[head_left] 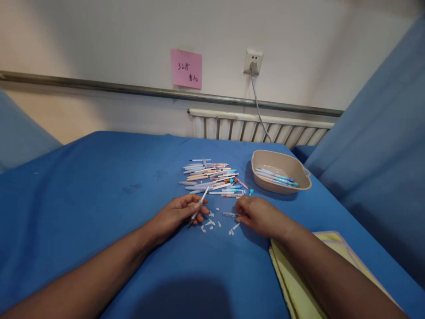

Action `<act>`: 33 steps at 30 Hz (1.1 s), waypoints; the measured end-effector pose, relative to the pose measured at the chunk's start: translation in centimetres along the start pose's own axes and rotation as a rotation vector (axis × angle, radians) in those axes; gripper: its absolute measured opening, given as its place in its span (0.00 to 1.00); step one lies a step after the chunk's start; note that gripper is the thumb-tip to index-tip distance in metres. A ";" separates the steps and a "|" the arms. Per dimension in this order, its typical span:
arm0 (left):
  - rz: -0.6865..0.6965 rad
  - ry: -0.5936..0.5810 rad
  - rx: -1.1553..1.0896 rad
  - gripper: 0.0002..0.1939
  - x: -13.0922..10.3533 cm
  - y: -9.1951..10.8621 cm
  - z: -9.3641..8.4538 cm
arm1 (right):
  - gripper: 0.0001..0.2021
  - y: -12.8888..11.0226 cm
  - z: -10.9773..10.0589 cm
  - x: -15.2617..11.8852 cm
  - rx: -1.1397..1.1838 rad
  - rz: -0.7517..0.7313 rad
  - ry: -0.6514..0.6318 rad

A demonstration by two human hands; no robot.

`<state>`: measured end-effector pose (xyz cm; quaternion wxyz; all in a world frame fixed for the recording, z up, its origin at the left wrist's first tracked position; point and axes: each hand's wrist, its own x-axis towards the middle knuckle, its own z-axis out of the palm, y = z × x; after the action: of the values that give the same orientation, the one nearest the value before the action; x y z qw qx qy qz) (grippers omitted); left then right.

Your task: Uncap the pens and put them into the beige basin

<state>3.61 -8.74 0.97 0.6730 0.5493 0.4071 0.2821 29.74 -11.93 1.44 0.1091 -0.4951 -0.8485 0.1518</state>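
Note:
My left hand (181, 213) pinches a slim white pen part with a dark tip (203, 195), held at a slant over the blue cloth. To its right, my right hand (260, 216) has its fingers closed on a clear pen piece (229, 214) low over the cloth. Small white plastic bits (211, 222) lie scattered between the two hands. Just beyond them is a loose pile of pens, barrels and refills (207, 175), in pale blue, orange, white and teal. A small teal piece (251, 192) rests near the pile's right end.
A beige basin (279, 158) holding several pens stands at the back right. A yellow cloth (299, 288) lies under my right forearm. Behind the blue-covered table (83, 177) are a radiator (232, 128) and a wall with a plugged-in socket (253, 62).

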 end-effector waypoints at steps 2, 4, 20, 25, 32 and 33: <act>-0.005 0.001 -0.011 0.14 0.0 -0.1 0.0 | 0.06 -0.2 0.2 0.0 -0.010 -0.011 -0.012; -0.008 0.001 -0.033 0.14 0.0 -0.1 0.0 | 0.05 -0.2 0.3 0.0 -0.020 -0.019 -0.021; 0.032 0.044 0.134 0.17 -0.2 -0.1 0.2 | 0.12 0.0 -0.1 0.4 0.393 0.003 0.340; 0.057 0.030 0.229 0.17 -0.6 0.2 0.6 | 0.13 0.1 0.1 0.5 0.357 -0.036 0.358; 0.105 -0.026 0.337 0.15 -0.9 0.4 0.6 | 0.11 0.0 0.5 0.5 0.292 -0.123 0.352; 0.113 -0.027 0.358 0.15 -0.9 0.3 0.6 | 0.11 0.0 0.5 0.5 0.282 -0.128 0.347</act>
<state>3.68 -9.65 1.54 0.5532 0.6858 0.4102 0.2352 29.35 -11.58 0.96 0.3308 -0.4390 -0.8170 0.1743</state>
